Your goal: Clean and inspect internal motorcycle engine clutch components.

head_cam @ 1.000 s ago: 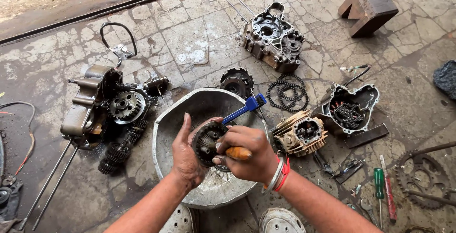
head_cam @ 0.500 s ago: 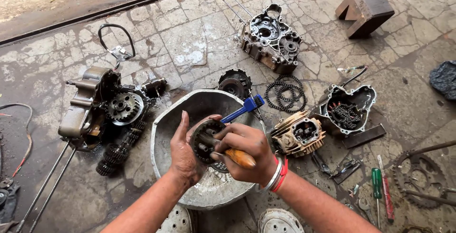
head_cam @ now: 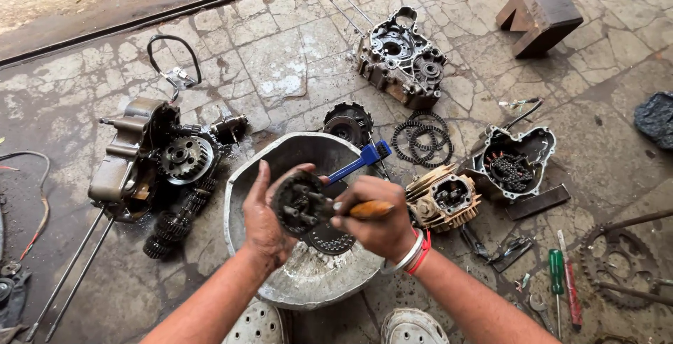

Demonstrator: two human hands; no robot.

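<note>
My left hand (head_cam: 265,219) holds a round, greasy clutch assembly (head_cam: 298,205) on edge over a dented metal basin (head_cam: 308,284). My right hand (head_cam: 378,223) grips the orange handle of a screwdriver (head_cam: 370,209), its tip pressed into the clutch's face. A blue brush (head_cam: 361,159) lies across the basin's far rim, behind my hands. Another toothed disc (head_cam: 331,240) lies inside the basin under the clutch.
On the stone floor: an engine case with gears (head_cam: 151,158) to the left, a crankcase half (head_cam: 401,58) far ahead, clutch plates (head_cam: 422,137), a cylinder head (head_cam: 442,200), a cover holding a chain (head_cam: 513,162), a sprocket (head_cam: 620,267), screwdrivers (head_cam: 557,277), a wooden block (head_cam: 540,14).
My hands have tilted the clutch assembly slightly and the screwdriver has shifted against its face. The parts on the floor have stayed put.
</note>
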